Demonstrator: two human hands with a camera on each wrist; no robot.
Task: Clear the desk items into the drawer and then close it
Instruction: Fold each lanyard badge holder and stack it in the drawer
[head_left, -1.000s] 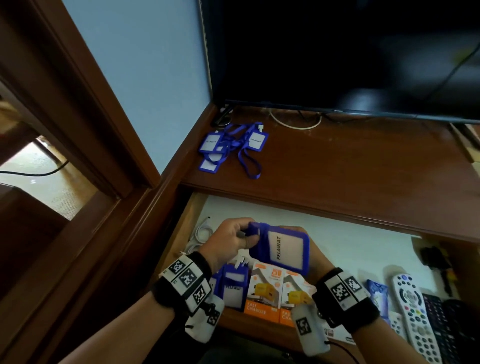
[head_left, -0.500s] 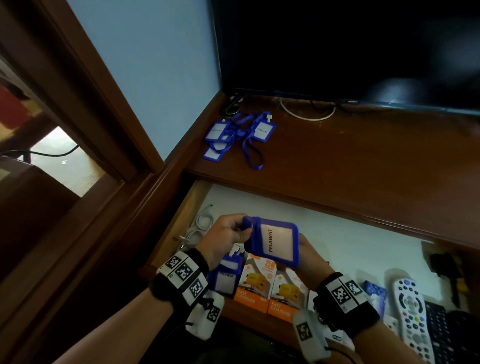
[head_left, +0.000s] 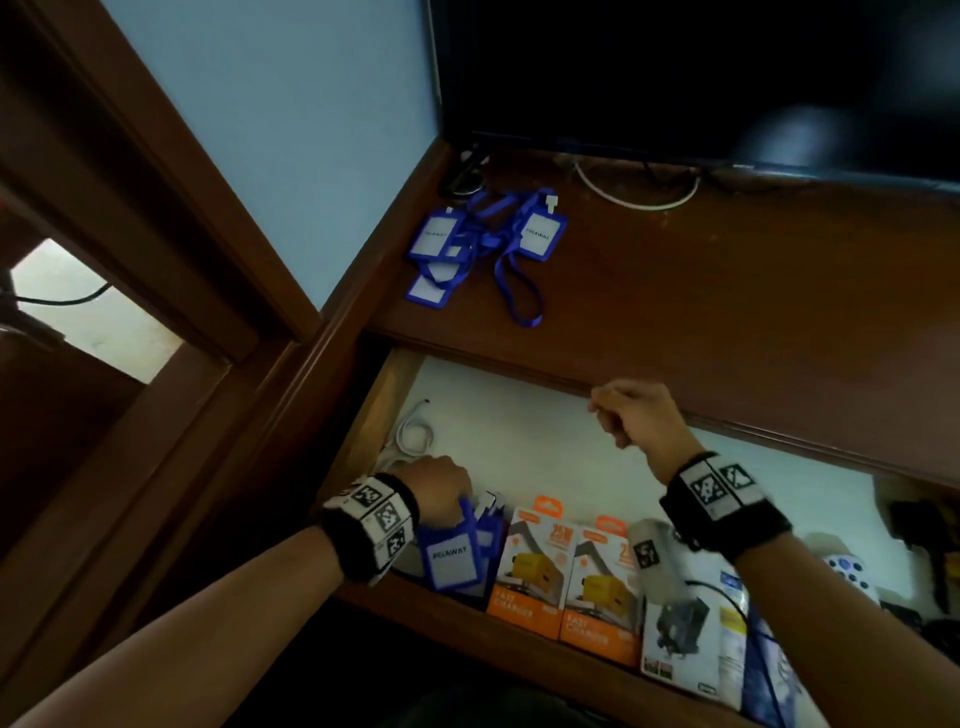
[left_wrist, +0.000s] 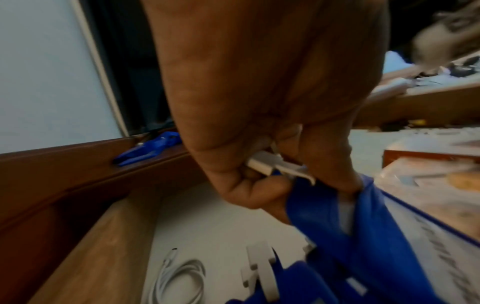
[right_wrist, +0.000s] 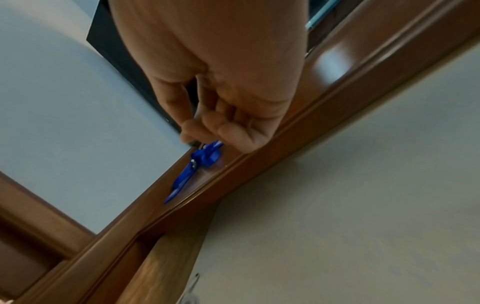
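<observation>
My left hand is low in the front left corner of the open drawer. It pinches a blue badge holder by its white clip, and the holder hangs over another blue holder lying on the drawer's white liner. My right hand hovers above the drawer just under the desk's front edge, fingers curled, holding nothing. A tangle of blue badge holders with lanyards lies on the desk at the back left, near the wall; the right wrist view shows that pile just beyond my fingertips.
Two orange charger boxes stand along the drawer's front, with a packaged item and a remote further right. A coiled white cable lies in the drawer's left side. A dark TV stands at the desk's back.
Both hands held the badge holder above the drawer. Now my left hand alone has lowered it into the front left corner, and my right hand has let go and risen toward the desk edge.
</observation>
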